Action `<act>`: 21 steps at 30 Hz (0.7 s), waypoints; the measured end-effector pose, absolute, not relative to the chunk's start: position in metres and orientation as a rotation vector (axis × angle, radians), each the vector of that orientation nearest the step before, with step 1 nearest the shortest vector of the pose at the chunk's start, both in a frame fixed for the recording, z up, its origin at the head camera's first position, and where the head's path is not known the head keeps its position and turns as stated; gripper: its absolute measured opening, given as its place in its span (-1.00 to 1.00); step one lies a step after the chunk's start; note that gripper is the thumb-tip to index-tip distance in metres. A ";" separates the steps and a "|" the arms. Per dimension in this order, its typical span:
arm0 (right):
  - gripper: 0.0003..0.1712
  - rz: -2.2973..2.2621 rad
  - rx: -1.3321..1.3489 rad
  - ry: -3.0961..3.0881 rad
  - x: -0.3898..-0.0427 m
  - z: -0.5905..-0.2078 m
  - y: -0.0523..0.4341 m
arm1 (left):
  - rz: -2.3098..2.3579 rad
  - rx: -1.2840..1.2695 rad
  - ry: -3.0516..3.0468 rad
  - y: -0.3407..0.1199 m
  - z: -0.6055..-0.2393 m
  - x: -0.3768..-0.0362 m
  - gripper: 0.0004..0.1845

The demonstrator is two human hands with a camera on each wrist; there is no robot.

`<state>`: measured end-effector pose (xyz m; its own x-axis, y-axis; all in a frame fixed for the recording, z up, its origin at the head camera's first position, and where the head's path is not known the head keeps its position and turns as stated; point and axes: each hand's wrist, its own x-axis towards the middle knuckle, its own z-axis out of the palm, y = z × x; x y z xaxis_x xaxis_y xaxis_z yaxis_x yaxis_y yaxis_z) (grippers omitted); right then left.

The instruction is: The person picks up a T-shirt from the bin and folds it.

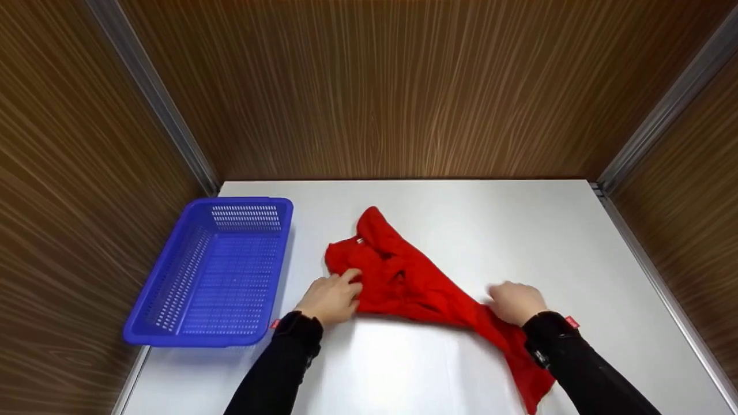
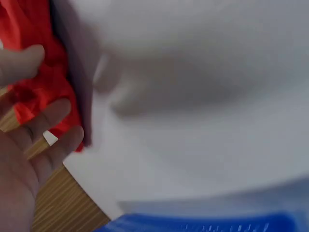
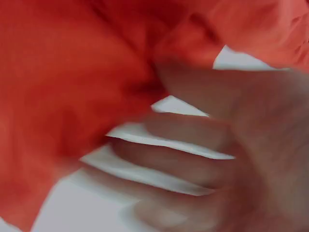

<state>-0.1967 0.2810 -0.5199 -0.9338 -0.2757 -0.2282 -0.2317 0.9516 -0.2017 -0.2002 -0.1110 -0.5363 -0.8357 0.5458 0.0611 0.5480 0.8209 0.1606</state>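
A crumpled red garment (image 1: 403, 282) with a small white label lies across the white table, its narrow end trailing toward the lower right. My left hand (image 1: 331, 297) is at its left edge; in the left wrist view that hand (image 2: 29, 125) has its fingers spread beside the red cloth (image 2: 46, 92), pinching nothing. Over the narrow part is my right hand (image 1: 516, 302), blurred. The right wrist view shows this hand (image 3: 212, 145) with fairly straight, parted fingers, their tips at the edge of the red cloth (image 3: 72, 87).
A blue-purple perforated plastic basket (image 1: 233, 282) stands at the table's left side. Wood-grain panels (image 1: 369, 92) with metal corner strips enclose the white table (image 1: 553, 230) at the back and both sides.
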 end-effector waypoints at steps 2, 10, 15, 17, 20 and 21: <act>-0.64 -0.471 -0.442 2.882 -0.202 -0.529 0.266 | -0.357 -0.796 -2.997 -0.098 -0.538 -0.200 -0.65; -0.49 -0.510 -0.608 2.838 -0.202 -0.551 0.225 | -0.519 -0.761 -3.209 -0.058 -0.544 -0.192 -0.37; -0.83 -0.429 -0.508 2.930 -0.203 -0.554 0.232 | -0.314 -0.847 -3.018 -0.072 -0.551 -0.193 -0.62; -0.82 -0.426 -0.410 2.953 -0.205 -0.552 0.239 | -0.287 -0.896 -2.945 -0.081 -0.553 -0.194 -0.60; -0.86 -0.392 -0.238 2.925 -0.209 -0.546 0.249 | -0.281 -0.960 -2.876 -0.095 -0.555 -0.193 -0.59; -0.84 -0.368 -0.195 2.906 -0.210 -0.543 0.252 | -0.276 -0.973 -2.866 -0.098 -0.555 -0.193 -0.60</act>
<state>-0.2099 0.2520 -0.5429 -0.9702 -0.1557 -0.1856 -0.1046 0.9602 -0.2590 -0.1931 -0.0984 -0.5551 -0.7904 0.5928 0.1545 0.6114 0.7792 0.1380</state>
